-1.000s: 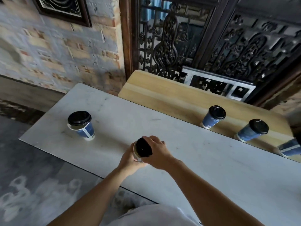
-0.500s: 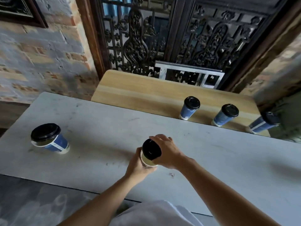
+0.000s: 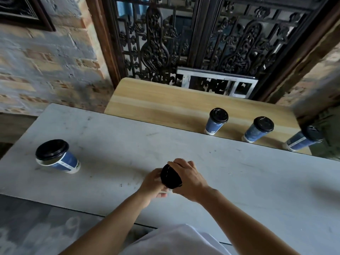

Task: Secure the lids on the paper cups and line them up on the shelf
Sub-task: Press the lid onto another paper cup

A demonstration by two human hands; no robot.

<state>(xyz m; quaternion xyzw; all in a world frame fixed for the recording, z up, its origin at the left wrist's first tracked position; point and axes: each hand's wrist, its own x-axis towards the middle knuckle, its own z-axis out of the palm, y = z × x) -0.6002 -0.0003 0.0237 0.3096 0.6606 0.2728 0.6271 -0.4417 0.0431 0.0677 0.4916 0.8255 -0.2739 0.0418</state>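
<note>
At the near middle of the grey table (image 3: 239,181), my left hand (image 3: 153,184) grips the body of a paper cup, almost wholly hidden by both hands. My right hand (image 3: 187,178) curls over its black lid (image 3: 170,177) from the right, fingers on the rim. A blue paper cup (image 3: 57,159) with a black lid laid on top stands at the table's left. Three lidded blue cups (image 3: 216,121) (image 3: 258,128) (image 3: 303,138) stand in a row on the wooden shelf (image 3: 161,105) behind the table.
The wooden shelf's left half is bare. Behind it rise a dark ornate iron grille (image 3: 202,39) and a metal frame (image 3: 217,82). A brick wall (image 3: 46,70) stands at the left. The floor (image 3: 36,227) lies below the table's near edge.
The view has swung left and then steadied. My right hand has closed further over the lid, and both hands stay on the cup at the same spot.
</note>
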